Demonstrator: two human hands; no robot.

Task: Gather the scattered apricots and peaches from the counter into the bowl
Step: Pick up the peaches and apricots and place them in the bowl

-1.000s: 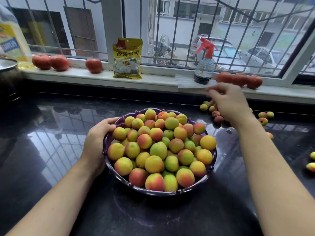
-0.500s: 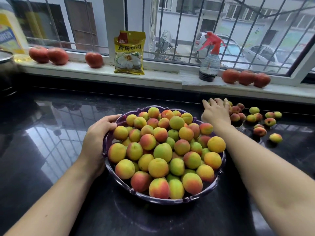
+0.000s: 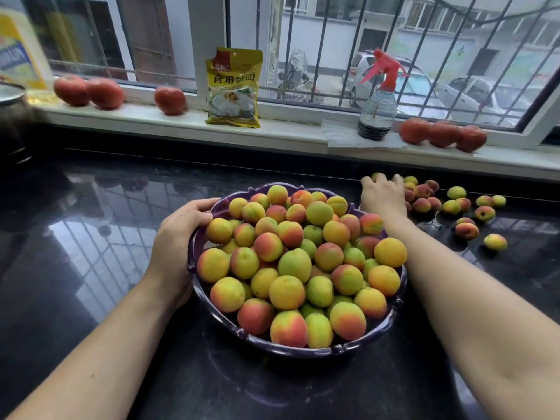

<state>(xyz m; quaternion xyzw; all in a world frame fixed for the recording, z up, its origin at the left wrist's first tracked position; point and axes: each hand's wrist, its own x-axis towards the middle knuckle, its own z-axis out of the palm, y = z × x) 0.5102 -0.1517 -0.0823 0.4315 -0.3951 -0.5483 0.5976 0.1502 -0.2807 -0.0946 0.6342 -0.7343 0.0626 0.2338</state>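
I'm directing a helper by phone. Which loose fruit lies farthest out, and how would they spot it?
Start at the purple bowl on the black counter, then look right past the cluster. The lone apricot lies nearest the viewer and farthest right, mostly yellow, apart from the rest.

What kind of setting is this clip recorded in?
Most likely a home kitchen: a glossy black stone counter, a barred window with red tomatoes on its sill, and a yellow food packet.

I see a polished black stone counter (image 3: 91,268), glossy enough to mirror the window bars. The purple bowl (image 3: 303,350) looks like glazed ceramic, shiny along its rim. The fruit (image 3: 294,265) skins are matt and soft-looking. On the sill, a foil-like yellow packet (image 3: 233,86) gleams beside a clear plastic spray bottle (image 3: 377,110) standing on white paper (image 3: 339,137).
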